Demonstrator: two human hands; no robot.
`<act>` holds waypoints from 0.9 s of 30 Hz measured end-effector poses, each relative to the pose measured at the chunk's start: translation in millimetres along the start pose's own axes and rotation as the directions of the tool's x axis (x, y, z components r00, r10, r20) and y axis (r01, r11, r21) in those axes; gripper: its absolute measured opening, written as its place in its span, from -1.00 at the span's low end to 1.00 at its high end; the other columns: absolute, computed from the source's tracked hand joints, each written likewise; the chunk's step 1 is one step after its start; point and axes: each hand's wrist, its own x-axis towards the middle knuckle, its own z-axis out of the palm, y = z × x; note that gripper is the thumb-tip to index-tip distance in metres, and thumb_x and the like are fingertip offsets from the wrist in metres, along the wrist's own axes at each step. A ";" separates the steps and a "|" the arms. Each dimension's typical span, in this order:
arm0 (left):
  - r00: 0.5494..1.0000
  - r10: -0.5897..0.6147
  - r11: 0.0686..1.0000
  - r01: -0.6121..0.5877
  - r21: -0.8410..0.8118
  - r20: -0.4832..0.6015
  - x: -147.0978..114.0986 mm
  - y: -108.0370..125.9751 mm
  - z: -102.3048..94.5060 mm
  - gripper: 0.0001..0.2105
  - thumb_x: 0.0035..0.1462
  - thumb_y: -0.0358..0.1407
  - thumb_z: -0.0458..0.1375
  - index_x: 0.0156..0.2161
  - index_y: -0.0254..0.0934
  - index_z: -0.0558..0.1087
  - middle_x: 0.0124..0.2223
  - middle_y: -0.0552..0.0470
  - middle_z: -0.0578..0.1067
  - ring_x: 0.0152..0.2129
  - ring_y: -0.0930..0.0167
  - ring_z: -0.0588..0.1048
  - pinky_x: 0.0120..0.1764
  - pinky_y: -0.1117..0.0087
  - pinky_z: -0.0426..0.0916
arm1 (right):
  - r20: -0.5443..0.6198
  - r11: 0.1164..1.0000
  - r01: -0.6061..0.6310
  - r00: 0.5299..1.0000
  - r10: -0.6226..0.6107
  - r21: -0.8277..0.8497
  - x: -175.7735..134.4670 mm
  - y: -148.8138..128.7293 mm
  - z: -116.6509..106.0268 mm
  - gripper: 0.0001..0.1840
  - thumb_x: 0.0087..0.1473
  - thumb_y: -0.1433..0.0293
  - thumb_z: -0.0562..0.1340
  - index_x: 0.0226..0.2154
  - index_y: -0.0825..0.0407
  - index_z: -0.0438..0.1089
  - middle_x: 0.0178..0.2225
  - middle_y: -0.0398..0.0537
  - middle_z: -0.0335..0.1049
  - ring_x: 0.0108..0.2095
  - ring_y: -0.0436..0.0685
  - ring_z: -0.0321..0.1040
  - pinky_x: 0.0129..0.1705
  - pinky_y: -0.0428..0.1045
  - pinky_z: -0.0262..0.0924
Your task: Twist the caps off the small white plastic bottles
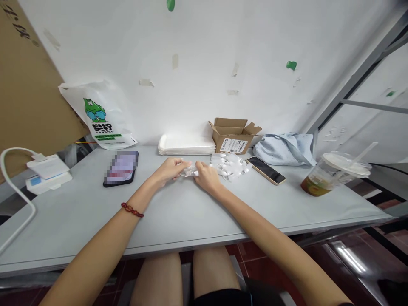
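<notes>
My left hand (170, 169) is closed, its thumb and fingers pinching one side of a small clear packet (188, 172) with something white in it. The other side of the packet is gripped by my right hand (207, 176), with its fingers curled in. What exactly the white content is, I cannot make out. Just right of my right hand lies a loose pile of similar clear packets (231, 165) with small white pieces. Behind my hands sits a stack of flat white trays or sheets (186, 144), beside an open cardboard box (234, 136) with a label.
To the left lie a phone (122, 168), a white plastic bag (102, 117) and a white charger (48, 168) with a cable. On the right are another phone (267, 171), a light blue cloth bundle (285, 148) and a tilted-looking drink cup (333, 174) near the grey table's (191, 216) edge.
</notes>
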 end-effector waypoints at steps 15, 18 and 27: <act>0.979 -0.191 0.947 0.203 -0.247 0.071 -0.5 1.8 3.7 -0.76 0.07 -0.16 0.18 -0.37 -0.32 0.33 -0.62 0.23 0.16 -0.77 0.65 0.06 -0.68 0.59 -0.08 | -0.017 1.000 -0.011 1.000 0.011 -0.001 -0.2 0.5 2.0 -0.71 0.09 0.42 0.08 -0.08 0.03 0.24 -0.13 0.06 0.42 -0.21 0.21 0.41 -0.31 -0.01 0.17; 0.979 -0.200 0.950 0.204 -0.237 0.041 0.5 2.7 3.7 -0.74 0.09 -0.15 0.18 -0.34 -0.35 0.35 -0.59 0.21 0.20 -0.77 0.65 0.08 -0.68 0.59 -0.07 | -0.027 1.000 -0.015 1.000 0.015 0.015 0.8 1.2 3.1 -0.72 0.08 0.42 0.09 -0.10 0.02 0.24 -0.13 0.03 0.43 -0.23 0.20 0.41 -0.33 -0.03 0.14; 0.975 -0.015 0.981 -0.028 -0.190 -0.221 1.3 3.9 -34.1 -0.75 -0.07 -0.16 0.24 -0.44 -0.31 0.36 -0.60 0.23 0.15 -0.74 0.63 0.04 -0.64 0.54 -0.09 | -0.065 0.991 -0.093 0.993 0.100 0.098 2.7 9.7 3.3 -0.76 0.02 0.41 0.13 -0.18 0.01 0.27 -0.20 -0.02 0.47 -0.28 0.17 0.40 -0.43 -0.05 -0.02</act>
